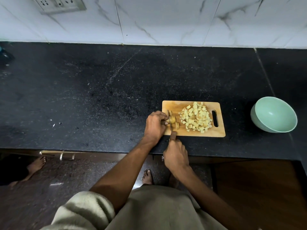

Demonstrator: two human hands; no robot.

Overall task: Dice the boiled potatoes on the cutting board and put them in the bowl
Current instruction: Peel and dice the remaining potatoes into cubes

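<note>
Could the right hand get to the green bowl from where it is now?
Probably yes. The bowl stands on the counter right of the cutting board, nothing between. But the right hand grips the knife.

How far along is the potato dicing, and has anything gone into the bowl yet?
Done: a pile of diced potato sits on the cutting board. In hand: the left hand steadies a potato piece while the right hand cuts it with the knife. Left: finishing those chunks and filling the green bowl, which looks empty.
</note>
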